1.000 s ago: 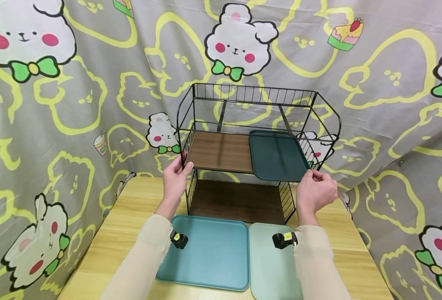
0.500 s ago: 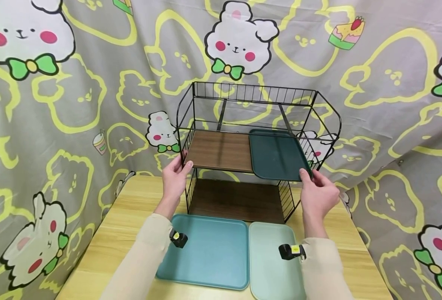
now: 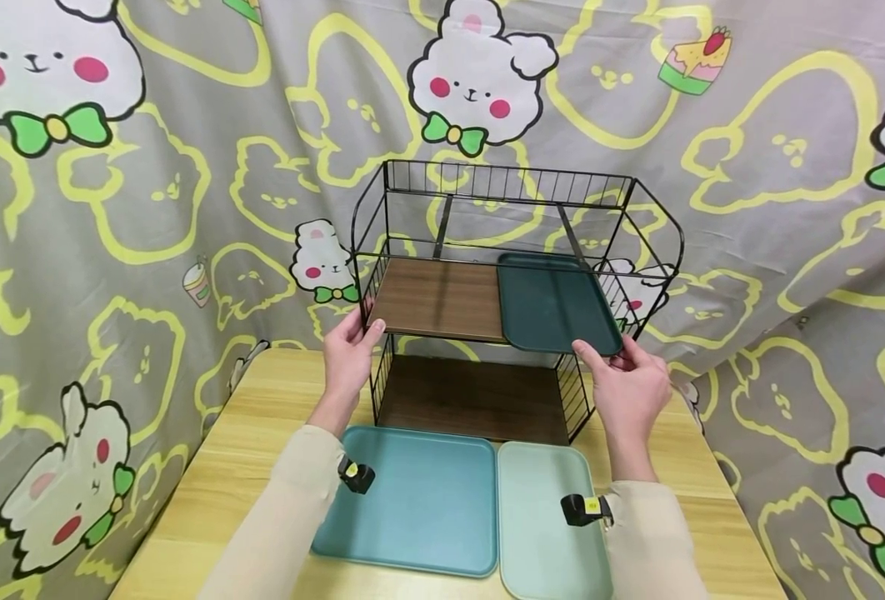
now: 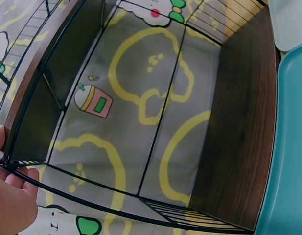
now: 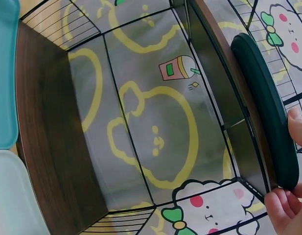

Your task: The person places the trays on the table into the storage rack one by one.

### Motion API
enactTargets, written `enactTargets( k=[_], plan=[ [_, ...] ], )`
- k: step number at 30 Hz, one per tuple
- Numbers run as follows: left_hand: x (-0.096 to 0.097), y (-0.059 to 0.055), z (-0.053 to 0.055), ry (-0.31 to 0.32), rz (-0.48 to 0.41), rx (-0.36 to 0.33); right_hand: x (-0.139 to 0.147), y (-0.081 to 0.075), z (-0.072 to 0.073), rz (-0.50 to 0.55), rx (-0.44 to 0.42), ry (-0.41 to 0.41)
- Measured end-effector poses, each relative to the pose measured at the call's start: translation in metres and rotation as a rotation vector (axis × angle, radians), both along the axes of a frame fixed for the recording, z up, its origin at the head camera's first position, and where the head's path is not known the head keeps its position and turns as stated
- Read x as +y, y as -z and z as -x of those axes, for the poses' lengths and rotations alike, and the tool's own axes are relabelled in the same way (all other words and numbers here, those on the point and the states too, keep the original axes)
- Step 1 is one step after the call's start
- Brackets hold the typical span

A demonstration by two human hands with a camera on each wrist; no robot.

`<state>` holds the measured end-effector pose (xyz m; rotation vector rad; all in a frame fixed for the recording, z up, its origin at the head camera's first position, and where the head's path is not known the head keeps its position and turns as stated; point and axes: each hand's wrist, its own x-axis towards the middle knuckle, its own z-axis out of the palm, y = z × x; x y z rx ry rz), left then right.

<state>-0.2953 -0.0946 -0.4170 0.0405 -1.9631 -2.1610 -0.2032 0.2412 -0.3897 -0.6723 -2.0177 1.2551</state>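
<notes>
A two-tier black wire rack [image 3: 461,339] with brown wood-look shelves stands on the table. On the right half of its upper shelf [image 3: 442,296] lies a dark green tray [image 3: 558,304], its front end slightly past the shelf edge. My right hand [image 3: 630,392] holds this tray's front right corner, thumb at the front edge and fingers by the corner; the right wrist view shows the fingers [image 5: 280,208] close to the shelf corner. My left hand [image 3: 347,358] grips the rack's front left corner at upper-shelf height, also seen as a hand [image 4: 13,200] in the left wrist view.
A blue tray [image 3: 412,500] and a pale green tray [image 3: 551,517] lie side by side on the wooden table [image 3: 225,483] before the rack. The lower shelf [image 3: 472,400] is dark brown. A patterned curtain [image 3: 262,192] hangs behind and on both sides.
My right thumb has moved left along the dark green tray's front edge, and that tray sits slightly farther back. My left hand has kept its grip on the rack.
</notes>
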Motion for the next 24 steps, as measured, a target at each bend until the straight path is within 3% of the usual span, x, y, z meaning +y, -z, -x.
enactTargets(
  k=[6,11,14,19,24],
  plan=[
    [-0.001,0.001,0.0,0.002,-0.003,-0.007,0.004,0.002,-0.009,0.018,0.008,0.014],
    [-0.001,0.0,-0.001,0.004,0.002,0.002,0.017,0.009,-0.024,0.029,0.105,0.032],
    [-0.002,-0.001,-0.001,-0.001,0.001,0.003,0.025,0.017,-0.034,0.033,0.113,0.022],
    [-0.002,-0.002,-0.001,-0.005,0.002,0.003,0.035,0.043,-0.054,0.041,-0.007,0.007],
    [-0.001,0.0,0.0,-0.006,0.0,0.0,0.043,0.079,-0.078,0.035,-0.176,-0.033]
  ],
)
